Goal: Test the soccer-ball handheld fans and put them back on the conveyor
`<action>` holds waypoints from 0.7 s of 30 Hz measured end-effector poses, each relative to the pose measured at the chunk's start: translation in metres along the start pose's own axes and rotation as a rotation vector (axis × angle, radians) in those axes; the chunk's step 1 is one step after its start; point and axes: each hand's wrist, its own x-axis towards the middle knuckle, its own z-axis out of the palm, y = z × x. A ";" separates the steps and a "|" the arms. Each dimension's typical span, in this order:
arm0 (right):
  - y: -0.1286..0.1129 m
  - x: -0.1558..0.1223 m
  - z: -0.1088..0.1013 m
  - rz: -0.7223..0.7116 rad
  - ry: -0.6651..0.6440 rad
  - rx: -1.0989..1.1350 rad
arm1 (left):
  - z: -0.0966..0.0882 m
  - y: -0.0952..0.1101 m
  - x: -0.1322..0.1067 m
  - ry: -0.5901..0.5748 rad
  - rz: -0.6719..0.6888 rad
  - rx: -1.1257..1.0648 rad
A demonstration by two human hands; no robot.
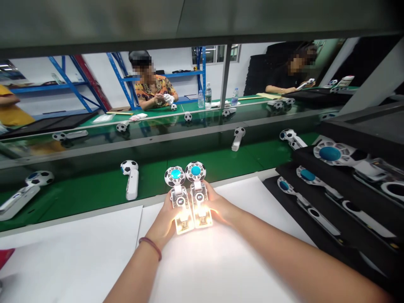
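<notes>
My left hand (164, 221) grips a small white handheld device (179, 198) with a football-patterned head and a blue centre. My right hand (221, 207) grips a second, matching device (198, 194) right beside it. Both devices are held upright side by side above a white sheet (221, 261), with small displays lit and bright light glowing at their lower ends. A dark band (151, 246) circles my left wrist.
A green conveyor belt (94, 189) carries more football-headed devices (131, 179). Black trays (347, 193) of the same devices are stacked at right. Across the belt, two people sit working by water bottles (207, 96); blue racks (72, 84) stand behind. A shelf overhangs.
</notes>
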 end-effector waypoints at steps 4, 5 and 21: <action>0.002 0.001 -0.002 -0.019 -0.031 0.004 | -0.001 -0.002 0.000 0.002 0.013 -0.016; 0.002 0.001 -0.002 -0.027 -0.032 0.001 | -0.002 -0.002 0.000 0.002 0.008 -0.018; -0.003 -0.002 -0.001 -0.004 -0.041 0.042 | -0.006 -0.004 0.000 -0.064 -0.009 -0.057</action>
